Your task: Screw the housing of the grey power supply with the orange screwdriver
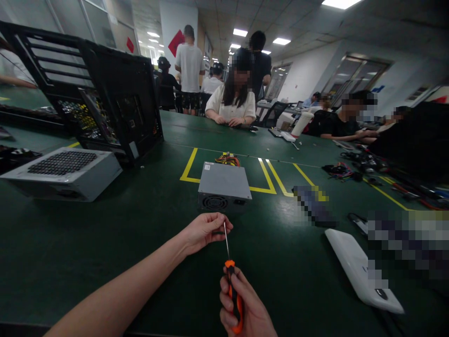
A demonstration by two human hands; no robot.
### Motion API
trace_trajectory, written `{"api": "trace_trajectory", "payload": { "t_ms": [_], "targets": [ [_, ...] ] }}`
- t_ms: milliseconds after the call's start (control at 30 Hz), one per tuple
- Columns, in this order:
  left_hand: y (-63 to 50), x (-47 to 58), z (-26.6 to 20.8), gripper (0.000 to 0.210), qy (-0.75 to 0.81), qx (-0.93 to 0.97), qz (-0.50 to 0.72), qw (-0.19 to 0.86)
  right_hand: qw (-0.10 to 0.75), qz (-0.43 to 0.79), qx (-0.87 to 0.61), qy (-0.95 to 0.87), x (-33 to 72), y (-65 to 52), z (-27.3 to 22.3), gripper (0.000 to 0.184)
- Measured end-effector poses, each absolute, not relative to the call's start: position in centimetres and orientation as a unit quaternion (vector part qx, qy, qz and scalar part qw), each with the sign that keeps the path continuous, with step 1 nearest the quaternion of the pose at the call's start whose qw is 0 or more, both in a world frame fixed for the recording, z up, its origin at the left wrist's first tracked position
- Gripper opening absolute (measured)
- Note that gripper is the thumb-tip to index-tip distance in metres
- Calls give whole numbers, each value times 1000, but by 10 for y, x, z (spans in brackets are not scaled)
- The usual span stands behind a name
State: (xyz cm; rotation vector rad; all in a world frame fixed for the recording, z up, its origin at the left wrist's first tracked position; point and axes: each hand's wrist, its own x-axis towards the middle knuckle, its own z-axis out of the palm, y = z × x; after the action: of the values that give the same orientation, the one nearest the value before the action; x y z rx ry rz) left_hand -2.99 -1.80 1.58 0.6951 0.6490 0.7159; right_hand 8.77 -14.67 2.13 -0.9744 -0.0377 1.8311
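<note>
My right hand (243,302) is wrapped round the orange and black handle of a screwdriver (229,267). Its thin metal shaft points up and away from me. At the shaft's tip, my left hand (206,231) is closed in a pinch. Whatever lies between those fingertips is too small to make out. Just beyond my hands, a grey power supply (224,180) rests on the green table, with its fan grille and socket facing me. Coloured cables (228,159) bunch up behind it.
On the left stand a black computer case (115,103) and another power supply (63,171). A white device (363,271) lies at right, near a blurred dark object (314,206). Yellow tape (191,166) marks the table (154,262). A person (233,100) sits opposite; cables (342,171) lie far right.
</note>
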Motion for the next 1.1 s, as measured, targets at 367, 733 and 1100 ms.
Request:
{"api": "trace_trajectory", "payload": {
  "t_ms": [367, 733, 1100],
  "targets": [
    [-16, -26, 11, 34, 326, 315, 349, 820, 590, 706, -384, 77, 116, -115, 29, 32],
    [-16, -27, 10, 31, 318, 317, 343, 825, 584, 711, -375, 108, 117, -108, 28, 14],
    [-16, -28, 11, 32, 320, 322, 341, 823, 583, 717, -367, 102, 118, -105, 28, 14]
  ]
}}
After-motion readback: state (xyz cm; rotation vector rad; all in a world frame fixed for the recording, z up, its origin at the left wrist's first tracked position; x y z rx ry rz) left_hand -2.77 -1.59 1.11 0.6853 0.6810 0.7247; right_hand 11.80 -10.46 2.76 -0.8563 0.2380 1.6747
